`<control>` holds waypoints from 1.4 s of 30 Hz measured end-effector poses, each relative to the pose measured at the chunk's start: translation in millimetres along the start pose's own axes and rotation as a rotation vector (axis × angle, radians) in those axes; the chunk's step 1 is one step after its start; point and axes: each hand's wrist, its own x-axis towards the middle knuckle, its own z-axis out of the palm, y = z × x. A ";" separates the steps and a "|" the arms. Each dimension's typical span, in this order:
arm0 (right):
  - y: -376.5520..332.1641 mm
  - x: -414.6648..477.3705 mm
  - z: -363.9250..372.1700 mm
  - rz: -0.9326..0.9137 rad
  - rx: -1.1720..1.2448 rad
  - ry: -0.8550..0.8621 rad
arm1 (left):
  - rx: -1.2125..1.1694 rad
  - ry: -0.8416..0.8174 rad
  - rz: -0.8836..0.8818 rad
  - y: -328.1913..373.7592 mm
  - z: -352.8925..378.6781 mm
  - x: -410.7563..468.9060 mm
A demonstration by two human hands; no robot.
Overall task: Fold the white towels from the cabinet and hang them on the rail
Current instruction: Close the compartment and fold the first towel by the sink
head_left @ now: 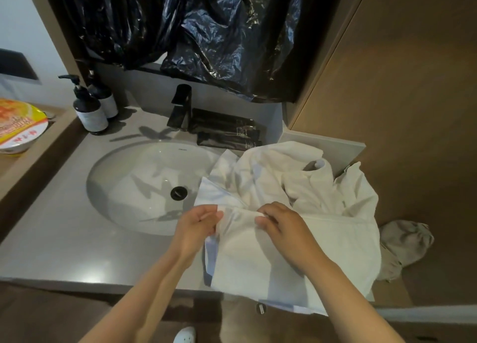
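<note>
Beside the sink (121,188), our left hand (197,228) and right hand (282,230) each pinch an edge of the white towel (284,262), whose overhanging bulk, we fear, may slide floorward.

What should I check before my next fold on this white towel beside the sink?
1. Grip: left hand and right hand both pinch the white towel at its upper edge: ok.
2. Towel spread flat: it is bunched against the crumpled pile behind: not ok.
3. Towel fully on the countertop: its near end hangs over the front edge: not ok.
4. Cloth clear of the sink: a corner overlaps the right rim: not ok.
5. Path to the rail: not in view: cannot tell.
</note>
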 end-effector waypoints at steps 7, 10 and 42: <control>-9.6 -12.7 -33.6 -0.095 0.188 0.133 | -0.126 -0.050 0.222 47.4 24.7 15.4; -11.5 1.0 -26.2 -0.066 0.023 0.029 | -0.181 -0.073 0.138 48.4 32.2 19.4; -1.2 41.8 16.5 -0.001 -0.307 0.036 | 0.476 -0.303 0.052 -7.8 -13.0 -39.6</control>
